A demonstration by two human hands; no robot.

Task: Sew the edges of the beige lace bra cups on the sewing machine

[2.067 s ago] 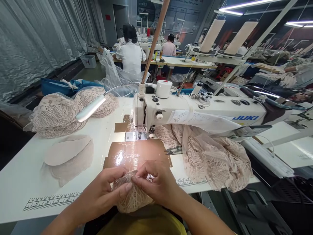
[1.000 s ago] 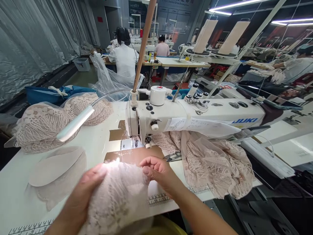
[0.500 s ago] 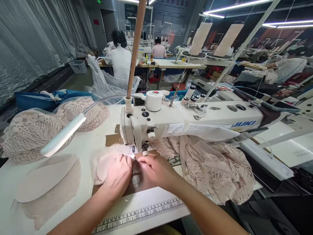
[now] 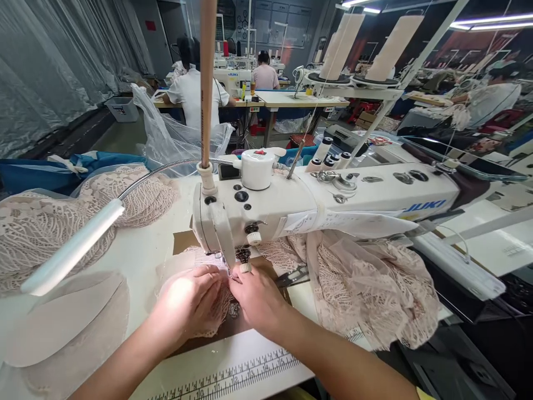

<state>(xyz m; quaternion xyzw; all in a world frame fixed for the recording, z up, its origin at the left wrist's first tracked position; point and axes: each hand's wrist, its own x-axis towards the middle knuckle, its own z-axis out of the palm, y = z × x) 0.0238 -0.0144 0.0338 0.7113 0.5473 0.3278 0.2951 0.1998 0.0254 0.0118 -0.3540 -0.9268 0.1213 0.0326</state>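
A white sewing machine (image 4: 266, 211) stands over the spot where both hands work. My left hand (image 4: 185, 297) is closed on a piece of pale pink lace fabric (image 4: 219, 314), just left of the presser foot (image 4: 222, 258). The lace hangs out below its fingers toward me. My right hand (image 4: 260, 303) pinches the fabric's edge close to the needle area, its thumb and fingertips almost meeting the left fingers. Brown board (image 4: 233, 332) lies under the hands. A pair of dark metal scissors (image 4: 293, 276) rests right of my right hand, partly hidden.
Lace pieces are heaped on the right (image 4: 375, 289) and the back left (image 4: 145, 194). A beige cup-shaped piece (image 4: 62, 322) lies at left. A lamp (image 4: 75, 244) reaches over the table. A printed ruler (image 4: 233, 378) runs along the front edge. Co-workers sit beyond.
My left hand has turned and gathered the fabric, so more lace shows beneath it. The right hand has shifted slightly. The whole view has moved a little, exposing more of the scissors.
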